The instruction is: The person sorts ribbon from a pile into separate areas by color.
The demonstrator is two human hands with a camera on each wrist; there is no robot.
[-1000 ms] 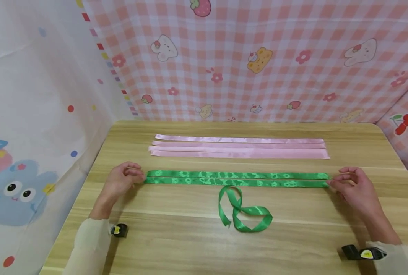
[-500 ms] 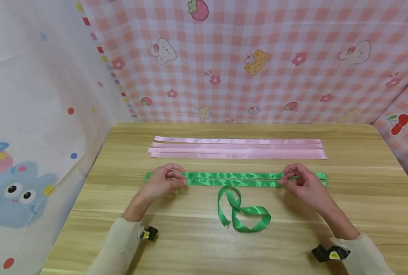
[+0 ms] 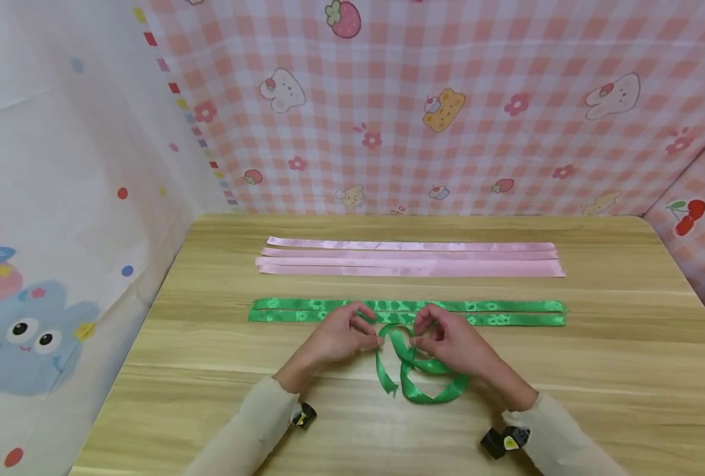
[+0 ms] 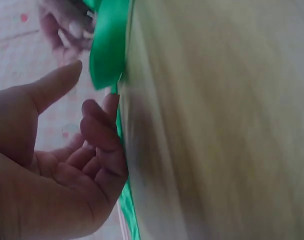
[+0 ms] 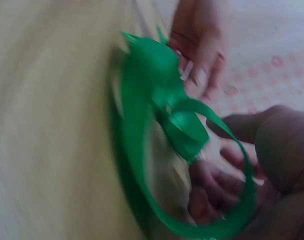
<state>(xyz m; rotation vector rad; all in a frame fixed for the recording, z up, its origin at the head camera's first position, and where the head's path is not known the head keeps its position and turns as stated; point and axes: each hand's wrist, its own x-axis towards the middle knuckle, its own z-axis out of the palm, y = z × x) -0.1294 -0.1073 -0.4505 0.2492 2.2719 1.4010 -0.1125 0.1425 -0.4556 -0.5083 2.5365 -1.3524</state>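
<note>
A loose, twisted green ribbon [image 3: 384, 378] lies in loops near the middle of the table. My left hand [image 3: 339, 337] is at its upper left loop; in the left wrist view the thumb stands apart from the fingers, and the ribbon [image 4: 110, 45] lies just past the fingertips. At the other side, my right hand [image 3: 454, 342] reaches over the ribbon's upper right part. The right wrist view shows the ribbon [image 5: 152, 70] looping past the right fingers, with thumb and fingertips apart. Just behind the hands, two flat green ribbon strips [image 3: 513, 307] lie side by side.
Several pink ribbon strips [image 3: 411, 262] lie parallel further back on the wooden table [image 3: 180, 344]. A pink checked cloth [image 3: 328, 132] hangs behind the table, and a white printed cloth [image 3: 78, 158] is at the left.
Both hands have left the ends of the flat green strips, moved inward along them, and come forward to the loose green ribbon. The strips and the loose ribbon look unmoved.
</note>
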